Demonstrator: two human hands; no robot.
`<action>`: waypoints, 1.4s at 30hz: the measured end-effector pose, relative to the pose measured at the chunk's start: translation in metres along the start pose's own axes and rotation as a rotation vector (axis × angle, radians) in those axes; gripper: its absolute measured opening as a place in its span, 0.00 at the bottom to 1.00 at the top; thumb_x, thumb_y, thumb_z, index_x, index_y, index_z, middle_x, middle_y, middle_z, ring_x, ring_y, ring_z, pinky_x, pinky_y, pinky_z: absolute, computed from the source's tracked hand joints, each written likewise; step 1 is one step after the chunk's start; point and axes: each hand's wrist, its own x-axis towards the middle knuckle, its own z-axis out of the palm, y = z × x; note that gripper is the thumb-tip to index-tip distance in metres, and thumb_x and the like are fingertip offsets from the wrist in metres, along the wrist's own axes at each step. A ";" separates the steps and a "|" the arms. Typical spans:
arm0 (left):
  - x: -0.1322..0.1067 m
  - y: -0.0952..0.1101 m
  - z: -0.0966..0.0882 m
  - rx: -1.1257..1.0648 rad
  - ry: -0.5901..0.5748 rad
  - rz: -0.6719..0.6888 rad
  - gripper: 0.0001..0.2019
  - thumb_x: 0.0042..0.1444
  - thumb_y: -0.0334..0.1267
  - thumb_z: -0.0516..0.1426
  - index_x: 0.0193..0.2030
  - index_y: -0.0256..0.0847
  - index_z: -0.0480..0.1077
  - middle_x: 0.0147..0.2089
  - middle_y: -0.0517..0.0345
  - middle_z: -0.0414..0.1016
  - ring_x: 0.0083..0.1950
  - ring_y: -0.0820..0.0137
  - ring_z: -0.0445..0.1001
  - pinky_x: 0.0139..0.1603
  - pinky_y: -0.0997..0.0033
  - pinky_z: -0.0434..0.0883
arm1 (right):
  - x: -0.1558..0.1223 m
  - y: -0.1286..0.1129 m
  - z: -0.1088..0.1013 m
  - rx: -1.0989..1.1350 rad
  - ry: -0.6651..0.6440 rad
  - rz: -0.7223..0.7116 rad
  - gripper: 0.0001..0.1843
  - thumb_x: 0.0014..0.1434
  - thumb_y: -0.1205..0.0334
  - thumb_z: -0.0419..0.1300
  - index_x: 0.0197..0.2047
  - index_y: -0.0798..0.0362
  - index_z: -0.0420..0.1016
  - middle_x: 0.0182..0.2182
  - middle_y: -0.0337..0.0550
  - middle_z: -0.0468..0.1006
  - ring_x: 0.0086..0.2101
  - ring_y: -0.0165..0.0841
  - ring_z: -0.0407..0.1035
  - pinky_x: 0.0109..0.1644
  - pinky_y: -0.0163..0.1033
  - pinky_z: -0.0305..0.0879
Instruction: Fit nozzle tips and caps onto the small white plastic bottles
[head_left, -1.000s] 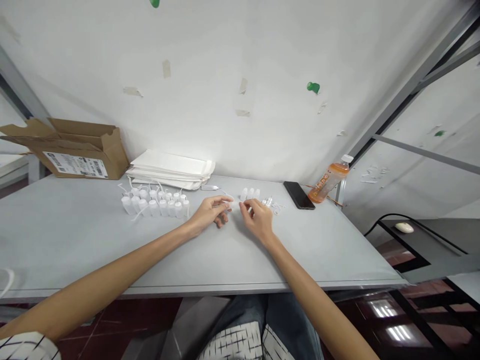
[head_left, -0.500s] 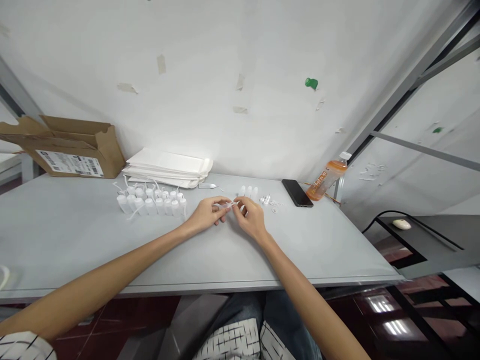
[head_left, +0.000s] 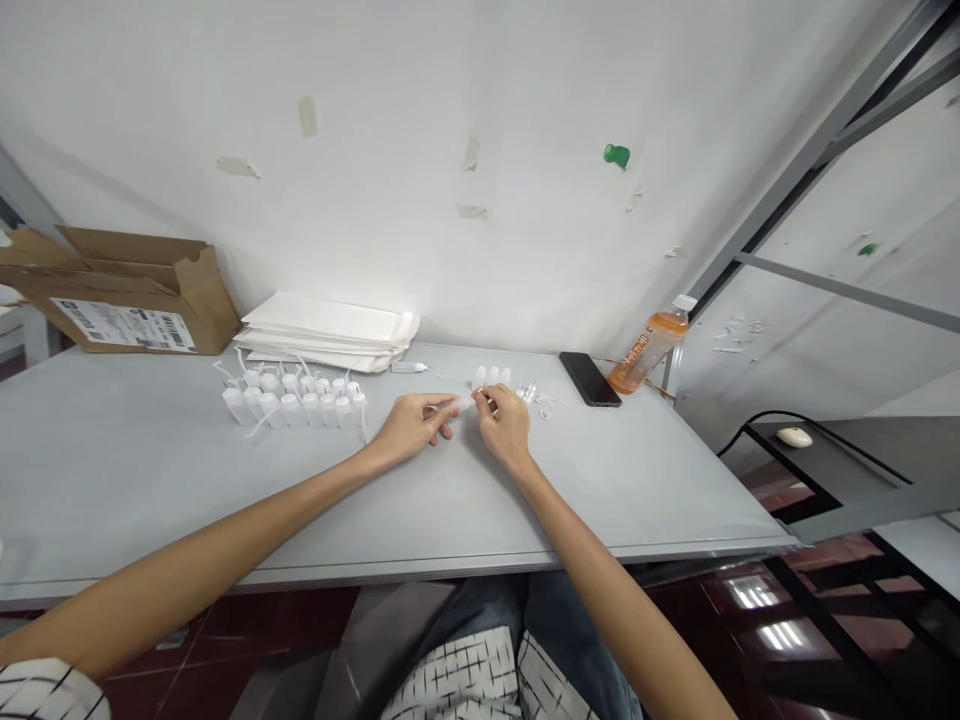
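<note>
My left hand [head_left: 415, 424] is closed, with thumb and fingers pinching a small translucent white bottle [head_left: 465, 403] that lies on its side. My right hand [head_left: 504, 425] pinches at the other end of that bottle; what sits between its fingertips is too small to make out. Just behind my right hand stand a few similar small bottles [head_left: 491, 376]. Small white parts [head_left: 528, 392] and thin white loops [head_left: 549, 407] lie to the right of it. Left of my hands, several white bottles [head_left: 309, 408] stand in rows, many with thin bent tubes.
A stack of white envelopes [head_left: 330, 328] and an open cardboard box [head_left: 142, 290] occupy the back left of the grey table [head_left: 450, 520]. One bottle [head_left: 409, 367] lies by the envelopes. On the right are a black phone [head_left: 590, 379] and an orange drink bottle [head_left: 646, 350].
My right hand has shifted slightly away from my left fingers, showing more of the bottle between them. The whole view has also moved a little.
</note>
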 end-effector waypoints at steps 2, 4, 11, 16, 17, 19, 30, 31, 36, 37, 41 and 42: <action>0.000 0.000 0.001 -0.031 0.000 0.020 0.21 0.56 0.48 0.60 0.49 0.33 0.78 0.32 0.51 0.80 0.24 0.72 0.73 0.25 0.71 0.72 | 0.000 0.000 0.000 0.007 0.031 0.017 0.13 0.63 0.62 0.53 0.32 0.51 0.77 0.33 0.41 0.79 0.30 0.32 0.68 0.37 0.37 0.59; 0.001 -0.001 0.003 -0.057 -0.011 0.045 0.21 0.55 0.50 0.61 0.46 0.34 0.79 0.35 0.50 0.80 0.26 0.70 0.76 0.24 0.71 0.72 | 0.000 0.001 0.001 0.015 0.062 0.036 0.13 0.63 0.62 0.53 0.32 0.51 0.77 0.33 0.42 0.79 0.30 0.32 0.68 0.37 0.38 0.59; 0.003 -0.003 0.005 -0.107 -0.057 0.064 0.23 0.55 0.56 0.60 0.40 0.35 0.77 0.37 0.50 0.78 0.26 0.69 0.78 0.24 0.70 0.73 | 0.000 -0.002 -0.003 0.035 0.154 0.001 0.13 0.63 0.63 0.52 0.33 0.52 0.78 0.35 0.44 0.79 0.31 0.32 0.70 0.40 0.38 0.62; 0.003 0.004 0.005 -0.239 -0.128 0.008 0.25 0.52 0.59 0.62 0.35 0.33 0.74 0.29 0.52 0.77 0.24 0.67 0.77 0.25 0.69 0.74 | 0.000 -0.003 -0.005 0.019 0.192 -0.007 0.13 0.62 0.64 0.52 0.33 0.52 0.78 0.34 0.44 0.79 0.30 0.32 0.70 0.39 0.39 0.62; 0.003 0.006 0.004 -0.267 -0.144 -0.015 0.25 0.52 0.59 0.63 0.34 0.33 0.73 0.26 0.53 0.76 0.23 0.67 0.77 0.25 0.69 0.74 | 0.000 -0.004 -0.006 0.022 0.200 -0.007 0.13 0.62 0.63 0.52 0.33 0.52 0.78 0.34 0.44 0.79 0.30 0.32 0.70 0.39 0.39 0.62; 0.003 0.007 0.001 -0.318 -0.175 -0.068 0.24 0.53 0.58 0.63 0.32 0.33 0.73 0.23 0.53 0.75 0.23 0.66 0.77 0.26 0.69 0.74 | 0.000 -0.004 -0.007 0.045 0.206 -0.014 0.13 0.62 0.63 0.52 0.33 0.52 0.78 0.34 0.44 0.79 0.30 0.32 0.70 0.39 0.39 0.63; -0.004 0.008 -0.006 -0.587 -0.278 -0.213 0.16 0.58 0.49 0.61 0.33 0.34 0.69 0.30 0.57 0.71 0.20 0.73 0.72 0.20 0.73 0.68 | -0.003 -0.014 -0.017 0.418 -0.098 -0.054 0.14 0.59 0.56 0.56 0.44 0.53 0.75 0.35 0.42 0.77 0.22 0.26 0.70 0.23 0.32 0.60; -0.004 0.008 -0.006 -0.583 -0.279 -0.220 0.16 0.58 0.48 0.61 0.33 0.35 0.69 0.30 0.58 0.70 0.20 0.73 0.72 0.20 0.73 0.67 | -0.004 -0.015 -0.017 0.420 -0.109 -0.056 0.14 0.59 0.54 0.57 0.44 0.53 0.75 0.35 0.42 0.77 0.22 0.26 0.70 0.22 0.32 0.61; -0.003 0.007 -0.007 -0.574 -0.286 -0.245 0.15 0.60 0.46 0.59 0.34 0.34 0.70 0.29 0.59 0.68 0.18 0.75 0.70 0.18 0.74 0.65 | -0.004 -0.013 -0.015 0.459 -0.171 -0.030 0.13 0.61 0.53 0.56 0.39 0.53 0.76 0.33 0.43 0.78 0.21 0.28 0.71 0.22 0.33 0.62; -0.003 0.007 -0.007 -0.574 -0.286 -0.246 0.14 0.60 0.46 0.59 0.35 0.34 0.70 0.29 0.59 0.68 0.18 0.75 0.69 0.18 0.74 0.64 | -0.004 -0.012 -0.014 0.468 -0.174 -0.027 0.13 0.61 0.53 0.56 0.39 0.53 0.76 0.32 0.43 0.78 0.21 0.28 0.71 0.22 0.33 0.63; -0.002 0.004 -0.006 -0.563 -0.288 -0.247 0.16 0.59 0.48 0.59 0.35 0.34 0.70 0.29 0.59 0.68 0.19 0.76 0.68 0.18 0.74 0.63 | -0.003 -0.009 -0.010 0.464 -0.180 -0.030 0.14 0.63 0.53 0.55 0.39 0.52 0.76 0.29 0.43 0.78 0.21 0.29 0.70 0.23 0.34 0.64; -0.002 0.004 -0.006 -0.558 -0.288 -0.248 0.16 0.59 0.49 0.59 0.35 0.34 0.69 0.29 0.59 0.68 0.19 0.76 0.68 0.18 0.74 0.63 | -0.003 -0.008 -0.009 0.448 -0.178 -0.041 0.14 0.64 0.53 0.54 0.39 0.52 0.77 0.29 0.43 0.78 0.21 0.29 0.70 0.24 0.35 0.65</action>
